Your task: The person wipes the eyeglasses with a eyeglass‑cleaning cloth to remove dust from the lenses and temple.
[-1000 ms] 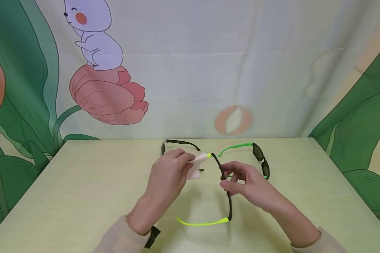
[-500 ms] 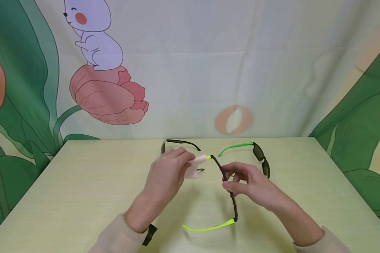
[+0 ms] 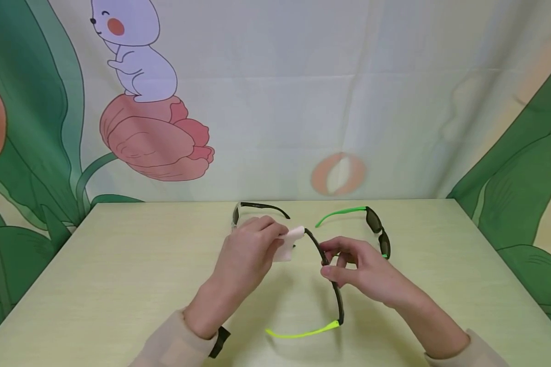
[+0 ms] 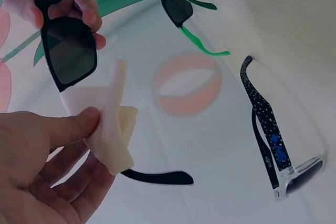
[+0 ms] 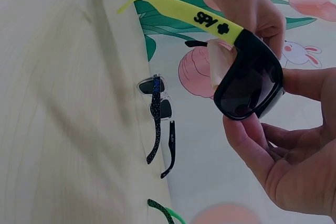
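Observation:
My right hand [image 3: 365, 270] grips black-framed sunglasses [image 3: 339, 306] near the bridge, thumb on one side and fingers on the other. They are raised over the table, dark lenses facing right. One yellow-green temple arm [image 5: 178, 10], marked "SPY+", stretches out unfolded. Around the other arm my left hand [image 3: 245, 260] pinches a folded pale cloth [image 4: 111, 135], with its edge up against the frame's corner by the hinge. A dark arm tip [image 4: 163, 177] pokes out past the cloth in the left wrist view. Most of that arm is hidden under cloth and fingers.
Sunglasses with green arms [image 3: 374, 221] lie behind my right hand. Clear-framed sunglasses with black speckled arms [image 4: 268, 124] lie at the back, partly hidden by my left hand in the head view. A printed curtain [image 3: 266, 102] hangs behind the table [image 3: 119, 285].
The cloth has slid along the arm up to the hinge, covering the yellow-green bit that showed before. The sunglasses' lower end has swung slightly right and down.

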`<state>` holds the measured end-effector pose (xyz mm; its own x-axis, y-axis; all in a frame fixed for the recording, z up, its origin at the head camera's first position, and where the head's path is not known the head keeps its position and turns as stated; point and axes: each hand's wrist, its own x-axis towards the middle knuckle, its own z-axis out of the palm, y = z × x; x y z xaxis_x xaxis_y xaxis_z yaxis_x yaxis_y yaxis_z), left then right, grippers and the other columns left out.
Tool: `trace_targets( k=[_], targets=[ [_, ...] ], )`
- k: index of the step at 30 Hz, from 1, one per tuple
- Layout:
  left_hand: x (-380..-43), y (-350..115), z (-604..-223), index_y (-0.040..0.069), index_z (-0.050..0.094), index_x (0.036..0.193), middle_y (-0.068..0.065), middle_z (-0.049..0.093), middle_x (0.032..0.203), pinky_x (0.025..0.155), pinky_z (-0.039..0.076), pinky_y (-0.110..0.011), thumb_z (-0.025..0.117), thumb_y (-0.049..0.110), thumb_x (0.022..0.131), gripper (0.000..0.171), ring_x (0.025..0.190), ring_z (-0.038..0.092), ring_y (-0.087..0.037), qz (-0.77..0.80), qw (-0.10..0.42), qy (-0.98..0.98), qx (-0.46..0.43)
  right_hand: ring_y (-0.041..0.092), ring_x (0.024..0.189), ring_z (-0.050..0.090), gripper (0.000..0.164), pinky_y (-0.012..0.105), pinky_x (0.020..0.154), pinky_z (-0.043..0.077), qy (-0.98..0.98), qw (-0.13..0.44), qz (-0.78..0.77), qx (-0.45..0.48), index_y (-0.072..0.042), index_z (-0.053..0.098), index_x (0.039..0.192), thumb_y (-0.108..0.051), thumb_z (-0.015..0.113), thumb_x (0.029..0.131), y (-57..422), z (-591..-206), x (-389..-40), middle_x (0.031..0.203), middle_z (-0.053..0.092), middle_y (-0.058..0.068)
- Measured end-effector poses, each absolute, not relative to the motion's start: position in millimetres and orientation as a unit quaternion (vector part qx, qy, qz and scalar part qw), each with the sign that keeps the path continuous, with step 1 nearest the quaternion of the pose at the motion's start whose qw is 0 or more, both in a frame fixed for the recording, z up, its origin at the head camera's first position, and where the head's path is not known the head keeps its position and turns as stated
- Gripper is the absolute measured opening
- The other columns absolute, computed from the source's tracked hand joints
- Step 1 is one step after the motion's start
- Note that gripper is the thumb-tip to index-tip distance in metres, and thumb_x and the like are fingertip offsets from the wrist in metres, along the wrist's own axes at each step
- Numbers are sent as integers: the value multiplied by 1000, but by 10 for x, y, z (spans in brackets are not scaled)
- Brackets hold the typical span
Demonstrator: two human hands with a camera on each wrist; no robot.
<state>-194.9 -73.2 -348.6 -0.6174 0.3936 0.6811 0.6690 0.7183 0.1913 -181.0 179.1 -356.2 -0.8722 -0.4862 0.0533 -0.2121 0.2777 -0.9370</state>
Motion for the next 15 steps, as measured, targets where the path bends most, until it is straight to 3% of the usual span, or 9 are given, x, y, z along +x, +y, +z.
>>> trace_targets(
  k=[5,15],
  targets=[
    [-1946,-686,-3467,8,78,97,-1,70,92,69,60,-37,86,-1,81,20,85,67,-22,-213,317,-869,-314,30,75,66,40,33,78,54,800,116,-544,-224,1,62,130,-19,71,97,1754,-3564,-1805,107,59,13],
    [-1958,-655,-3444,10,78,97,-2,70,93,68,60,-37,85,-3,81,22,87,67,-22,-205,339,-860,-323,27,85,66,51,40,80,61,768,134,-593,-200,9,52,138,-12,71,96,1701,-3586,-1787,113,52,17]
  ],
)
